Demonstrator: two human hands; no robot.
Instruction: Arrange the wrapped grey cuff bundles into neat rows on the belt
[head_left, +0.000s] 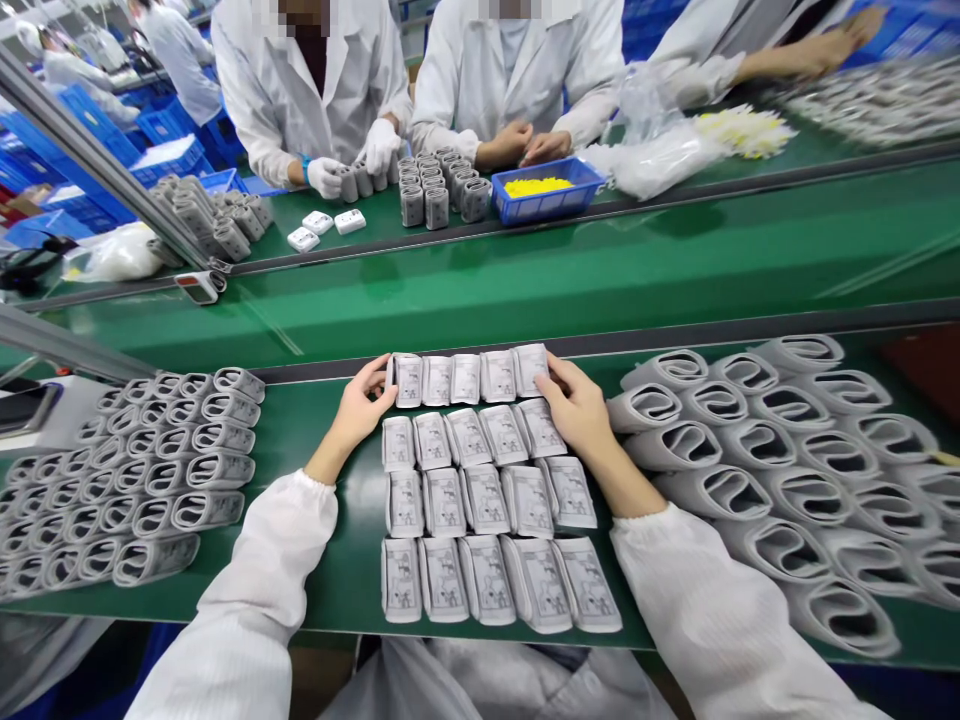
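Note:
My left hand (365,402) is at the left end of the far row of folded grey cuffs (465,379), thumb and fingers closed on the end piece. At the opposite end, my right hand (576,405) grips the last cuff of that same row, thumb in front and fingers behind. The row stands between both hands, its printed faces toward me. Nearer to me lie further rows of printed folded cuffs (465,500), packed side by side and leaning slightly.
Rolled grey cuffs (217,465) are stacked at left; larger loose rolls (802,495) fill the right. Beyond the green conveyor (562,275), co-workers in white coats handle cuffs near a blue bin (547,200) of yellow pieces. A metal post (112,150) rises at left.

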